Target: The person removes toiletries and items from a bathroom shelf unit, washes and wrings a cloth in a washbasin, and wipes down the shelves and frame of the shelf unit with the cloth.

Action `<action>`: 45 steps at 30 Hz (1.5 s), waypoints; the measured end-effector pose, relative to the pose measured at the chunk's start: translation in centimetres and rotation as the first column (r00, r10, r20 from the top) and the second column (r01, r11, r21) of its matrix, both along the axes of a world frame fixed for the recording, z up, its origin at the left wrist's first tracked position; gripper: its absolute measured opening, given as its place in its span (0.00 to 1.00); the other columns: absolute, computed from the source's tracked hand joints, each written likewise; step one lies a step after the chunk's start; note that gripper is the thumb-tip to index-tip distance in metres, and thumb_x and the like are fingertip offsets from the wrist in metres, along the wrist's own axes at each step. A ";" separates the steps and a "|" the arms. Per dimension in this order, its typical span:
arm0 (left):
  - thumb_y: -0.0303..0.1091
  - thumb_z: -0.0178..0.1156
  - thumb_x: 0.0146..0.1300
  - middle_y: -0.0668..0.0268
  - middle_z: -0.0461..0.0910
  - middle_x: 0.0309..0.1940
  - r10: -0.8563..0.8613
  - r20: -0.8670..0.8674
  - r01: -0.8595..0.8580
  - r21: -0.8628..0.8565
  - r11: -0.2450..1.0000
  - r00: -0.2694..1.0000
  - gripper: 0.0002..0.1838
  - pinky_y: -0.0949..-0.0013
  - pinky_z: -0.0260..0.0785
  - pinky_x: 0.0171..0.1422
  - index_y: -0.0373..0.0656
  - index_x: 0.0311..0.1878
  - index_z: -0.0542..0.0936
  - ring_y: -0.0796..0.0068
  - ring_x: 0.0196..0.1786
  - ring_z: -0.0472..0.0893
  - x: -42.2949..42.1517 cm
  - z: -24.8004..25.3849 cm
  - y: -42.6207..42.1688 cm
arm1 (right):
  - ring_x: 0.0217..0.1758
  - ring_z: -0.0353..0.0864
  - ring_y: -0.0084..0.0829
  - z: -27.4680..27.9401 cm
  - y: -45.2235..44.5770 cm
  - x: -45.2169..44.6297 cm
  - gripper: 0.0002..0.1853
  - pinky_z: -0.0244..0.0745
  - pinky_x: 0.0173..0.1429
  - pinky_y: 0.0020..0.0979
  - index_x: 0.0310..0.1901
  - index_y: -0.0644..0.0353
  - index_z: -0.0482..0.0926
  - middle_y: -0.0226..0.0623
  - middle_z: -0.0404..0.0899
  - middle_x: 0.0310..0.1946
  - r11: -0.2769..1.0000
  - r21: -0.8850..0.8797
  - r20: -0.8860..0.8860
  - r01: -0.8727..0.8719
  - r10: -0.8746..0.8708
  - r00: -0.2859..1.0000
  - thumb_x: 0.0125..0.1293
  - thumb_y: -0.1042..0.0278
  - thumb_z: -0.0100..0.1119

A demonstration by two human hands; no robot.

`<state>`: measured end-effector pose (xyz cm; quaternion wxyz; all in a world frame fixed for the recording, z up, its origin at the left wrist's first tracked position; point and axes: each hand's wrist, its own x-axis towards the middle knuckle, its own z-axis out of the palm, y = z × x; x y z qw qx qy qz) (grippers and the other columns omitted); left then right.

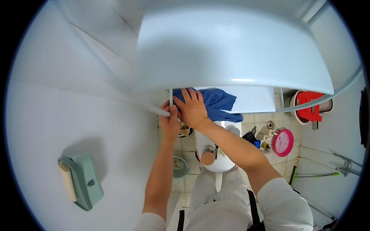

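Note:
A white rack with a broad upper shelf (235, 50) fills the top of the view, and a lower white shelf (256, 98) shows beneath its front edge. A crumpled blue cloth (219, 101) lies across the lower shelf's left part and hangs over its front. My right hand (192, 109) grips the cloth's left end against the shelf, close to a thin white upright. Just left of it, my left hand (170, 120) is closed around the rack's white tube at the front left corner. Some of its fingertips are hidden behind the tube.
Below the rack stands a white toilet (219, 165) with a brown-lidded jar (208, 155) on it. A pink basin (283, 143), several bottles and a grey-green bucket (179, 167) stand on the tiled floor. A green holder (83, 181) hangs on the left wall; a squeegee (314, 175) leans right.

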<state>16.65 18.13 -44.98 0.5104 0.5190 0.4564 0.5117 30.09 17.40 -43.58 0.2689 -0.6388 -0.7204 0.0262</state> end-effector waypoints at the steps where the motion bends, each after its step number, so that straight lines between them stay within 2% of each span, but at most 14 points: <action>1: 0.39 0.55 0.74 0.59 0.77 0.57 0.040 -0.061 -0.038 0.024 0.999 0.997 0.16 0.73 0.67 0.46 0.31 0.39 0.77 0.79 0.40 0.73 -0.1 -0.5 0.3 | 0.67 0.65 0.51 0.1 -0.1 0.8 0.25 0.59 0.68 0.54 0.55 0.48 0.80 0.47 0.70 0.61 0.997 -0.076 -0.004 0.004 -0.004 1.000 0.52 0.59 0.68; 3: 0.43 0.54 0.75 0.59 0.80 0.54 0.076 -0.096 -0.078 -0.017 0.997 0.992 0.23 0.70 0.67 0.48 0.30 0.31 0.77 0.76 0.43 0.75 0.0 0.0 -0.3 | 0.66 0.67 0.48 -0.3 -1.4 4.0 0.24 0.60 0.67 0.55 0.52 0.48 0.81 0.44 0.73 0.59 0.983 -0.161 0.017 0.090 -0.088 0.996 0.50 0.61 0.68; 9: 0.45 0.54 0.75 0.58 0.83 0.45 0.070 -0.100 -0.062 0.088 0.994 0.993 0.21 0.66 0.68 0.51 0.34 0.38 0.81 0.70 0.50 0.78 1.3 -1.7 0.0 | 0.56 0.76 0.58 -2.4 -6.8 23.6 0.18 0.66 0.61 0.55 0.50 0.61 0.82 0.54 0.80 0.50 0.894 0.077 0.330 0.441 -0.440 0.835 0.59 0.65 0.65; 13: 0.46 0.54 0.75 0.62 0.82 0.41 0.075 -0.144 -0.084 -0.055 0.995 0.987 0.19 0.69 0.68 0.49 0.36 0.43 0.82 0.76 0.46 0.76 2.8 -0.8 -1.5 | 0.48 0.80 0.56 -3.5 -6.5 21.0 0.16 0.71 0.53 0.56 0.47 0.59 0.84 0.50 0.83 0.45 0.834 0.181 0.400 0.520 -0.546 0.736 0.57 0.65 0.61; 15: 0.45 0.54 0.76 0.65 0.81 0.39 0.172 -0.101 -0.190 -0.207 0.960 0.980 0.18 0.70 0.67 0.48 0.37 0.47 0.81 0.78 0.43 0.75 1.8 -3.2 -2.2 | 0.45 0.80 0.56 -0.8 -4.2 13.6 0.17 0.72 0.49 0.54 0.47 0.60 0.83 0.49 0.83 0.43 0.847 0.082 0.221 0.526 -0.530 0.819 0.59 0.63 0.59; 16: 0.45 0.53 0.76 0.67 0.80 0.38 0.209 -0.084 -0.225 -0.288 0.931 0.974 0.18 0.70 0.67 0.48 0.37 0.49 0.81 0.79 0.42 0.74 1.6 -4.1 -2.2 | 0.45 0.80 0.55 -4.9 -3.6 11.0 0.16 0.71 0.50 0.54 0.47 0.63 0.83 0.50 0.83 0.42 0.858 -0.063 0.126 0.510 -0.500 0.857 0.60 0.65 0.56; 20: 0.42 0.47 0.78 0.57 0.84 0.45 0.175 -0.021 -0.176 -0.100 0.979 0.984 0.22 0.64 0.64 0.68 0.31 0.42 0.80 0.68 0.57 0.79 2.0 -2.6 -1.2 | 0.64 0.69 0.51 -0.9 -0.9 2.7 0.21 0.65 0.67 0.50 0.51 0.59 0.81 0.50 0.75 0.57 0.979 -0.082 -0.076 0.187 -0.193 0.978 0.53 0.67 0.62; 28: 0.48 0.46 0.78 0.49 0.84 0.46 -0.045 -0.096 0.045 0.004 0.999 0.994 0.27 0.56 0.67 0.69 0.29 0.41 0.80 0.58 0.54 0.82 1.2 -2.2 -0.4 | 0.61 0.70 0.55 -3.3 -9.4 23.4 0.24 0.69 0.63 0.53 0.53 0.55 0.80 0.51 0.75 0.55 0.849 -0.069 0.149 0.524 -0.511 0.847 0.52 0.67 0.66; 31: 0.51 0.50 0.76 0.61 0.85 0.40 -0.033 0.037 0.035 -0.045 0.998 0.999 0.25 0.67 0.65 0.62 0.35 0.42 0.82 0.74 0.49 0.78 2.0 -2.3 -0.9 | 0.59 0.72 0.57 -4.7 -9.1 25.2 0.21 0.67 0.62 0.54 0.52 0.61 0.80 0.53 0.77 0.53 0.771 0.007 0.208 0.637 -0.624 0.753 0.55 0.66 0.65; 34: 0.52 0.52 0.76 0.61 0.85 0.40 0.003 0.072 -0.003 -0.005 1.000 0.997 0.26 0.66 0.66 0.62 0.34 0.40 0.82 0.72 0.49 0.79 2.3 -1.6 -0.8 | 0.53 0.76 0.57 -3.6 -5.8 20.2 0.18 0.69 0.60 0.54 0.49 0.63 0.82 0.53 0.80 0.47 0.850 0.126 0.255 0.511 -0.525 0.812 0.57 0.66 0.63; 38: 0.50 0.48 0.78 0.54 0.84 0.36 -0.013 0.070 0.009 0.057 0.998 0.997 0.27 0.59 0.68 0.64 0.33 0.35 0.80 0.61 0.48 0.83 1.8 -1.8 -0.1 | 0.49 0.81 0.51 -1.5 0.8 9.9 0.15 0.74 0.53 0.50 0.47 0.58 0.83 0.48 0.83 0.45 0.915 -0.231 0.142 0.330 -0.303 0.942 0.60 0.63 0.59; 39: 0.50 0.50 0.77 0.58 0.83 0.33 -0.001 0.092 -0.003 0.045 0.999 0.996 0.26 0.62 0.69 0.58 0.35 0.33 0.78 0.65 0.43 0.81 1.8 -2.1 0.0 | 0.50 0.81 0.49 -1.1 2.6 7.5 0.15 0.75 0.53 0.49 0.47 0.56 0.83 0.46 0.83 0.46 0.911 -0.323 0.079 0.256 -0.244 0.967 0.61 0.62 0.58; 42: 0.50 0.53 0.76 0.69 0.75 0.24 0.015 0.116 -0.014 -0.009 1.000 0.993 0.24 0.71 0.67 0.40 0.39 0.29 0.74 0.78 0.31 0.74 1.9 -2.9 -0.6 | 0.52 0.80 0.52 -2.4 6.9 1.4 0.15 0.71 0.58 0.51 0.45 0.60 0.83 0.49 0.83 0.46 0.993 -0.035 -0.239 0.115 -0.120 0.963 0.62 0.62 0.55; 45: 0.50 0.52 0.76 0.79 0.58 0.19 0.017 0.038 -0.016 -0.034 0.999 0.999 0.24 0.76 0.49 0.27 0.42 0.27 0.67 0.88 0.24 0.57 1.1 -2.6 -0.5 | 0.53 0.79 0.52 -2.4 7.4 3.6 0.15 0.70 0.59 0.52 0.46 0.60 0.83 0.50 0.82 0.47 0.995 -0.065 -0.169 0.071 -0.081 0.982 0.62 0.62 0.55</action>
